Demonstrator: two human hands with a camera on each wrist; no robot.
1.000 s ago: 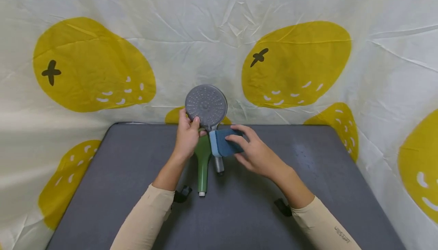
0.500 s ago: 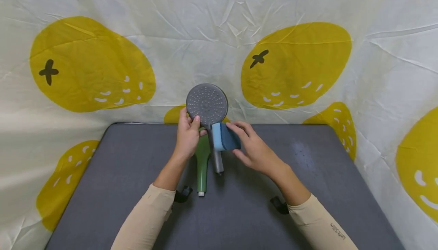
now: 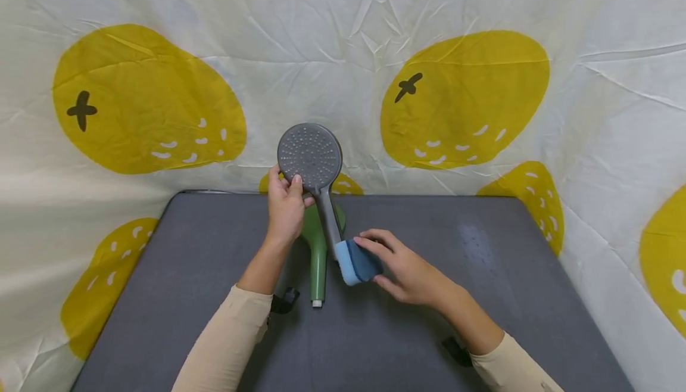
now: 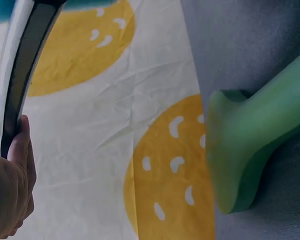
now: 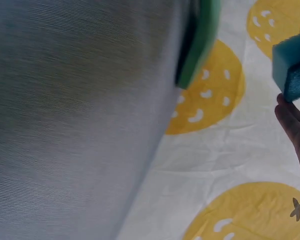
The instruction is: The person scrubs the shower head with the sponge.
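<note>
My left hand [image 3: 286, 210] grips a grey shower head [image 3: 309, 155] by the lower left rim of its round face, thumb in front. The nozzle face is turned toward me and the handle slants down to the right. In my right hand [image 3: 409, 270] a blue sponge [image 3: 349, 266] is pinched between thumb and fingers, its light side against the lower end of the handle. The right wrist view shows the same sponge [image 5: 289, 60] at its right edge. Behind the handle a green shower head [image 3: 318, 261] lies on the dark grey table [image 3: 225, 231], partly covered.
A white cloth [image 3: 311, 34] with large yellow fruit prints hangs behind the table and along both sides. A pale damp-looking patch [image 3: 476, 243] marks the tabletop at the right. Black straps [image 3: 286, 301] circle both wrists.
The sponge in my right hand first rose slightly along the handle, then slid down to its lower end. My left hand has shifted the grey shower head a little left and up.
</note>
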